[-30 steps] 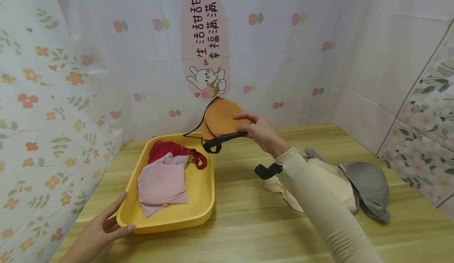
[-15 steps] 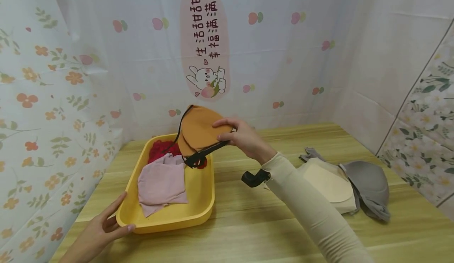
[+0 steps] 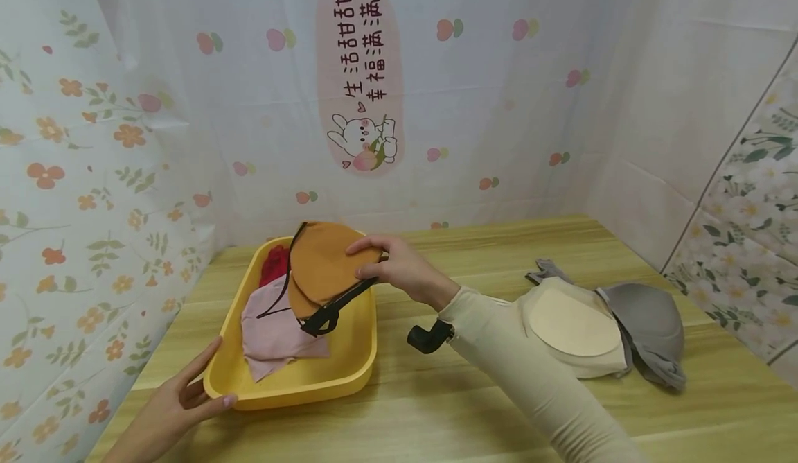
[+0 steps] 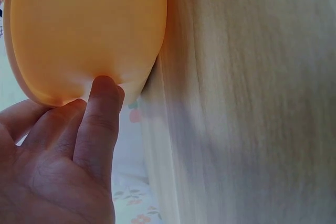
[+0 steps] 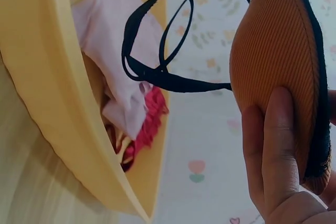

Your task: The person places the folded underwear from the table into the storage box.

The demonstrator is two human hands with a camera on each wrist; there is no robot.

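Observation:
My right hand pinches an orange bra with black trim between thumb and fingers, holding it up over the yellow tub. In the right wrist view the bra's ribbed cup shows, and its black straps hang loose toward the tub. My left hand grips the tub's near left corner, thumb at the front and fingers along the side; the left wrist view shows the fingertips pressed against its outer wall. A pink cloth garment and a red lacy garment lie inside, partly hidden by the bra.
On the right of the wooden table lie a cream bra and a grey bra, overlapping, with my right sleeve across part of the cream one. A black curved piece juts from the right wrist. Patterned curtains stand behind.
My right hand has carried the orange bra left and down, from beside the tub's back right edge to over its middle. The left hand and the tub have stayed in place.

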